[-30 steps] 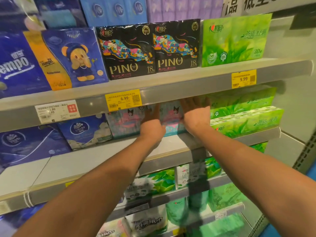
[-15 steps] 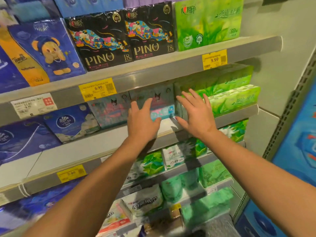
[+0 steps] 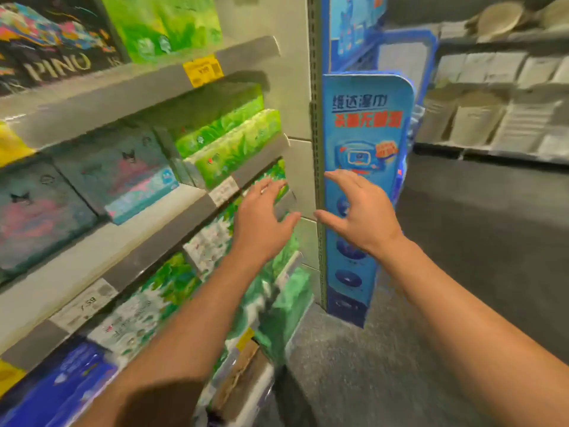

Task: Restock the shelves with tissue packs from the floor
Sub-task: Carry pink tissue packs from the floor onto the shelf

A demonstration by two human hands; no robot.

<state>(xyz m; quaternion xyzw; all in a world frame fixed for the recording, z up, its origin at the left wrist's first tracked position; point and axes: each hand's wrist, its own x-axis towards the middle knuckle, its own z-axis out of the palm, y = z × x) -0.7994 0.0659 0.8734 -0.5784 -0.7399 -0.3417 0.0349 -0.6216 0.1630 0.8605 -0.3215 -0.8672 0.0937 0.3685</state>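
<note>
Change: half a second ago my two hands were spread in front of the teal cartoon-cat tissue packs (image 3: 123,177) on the middle grey metal shelf (image 3: 160,223); now both have come away to the right, past the shelf's end, and my view has swung toward the aisle.
Teal packs: on the middle shelf, left of my hands and well apart from them, leaning back in a row.
Green leaf-print tissue packs (image 3: 228,140): stacked two high at the right end of the same shelf, above and left of my left hand, not touched.
Left hand (image 3: 264,217): empty, fingers straight and spread, in front of the lower shelf's green packs; contact with them cannot be told.
Right hand (image 3: 360,214): empty, fingers loosely spread, thumb pointing left, in front of the tall blue cardboard display stand (image 3: 366,124).
Floor: grey speckled floor (image 3: 354,371) below my arms; any packs there are too blurred to tell.
</note>
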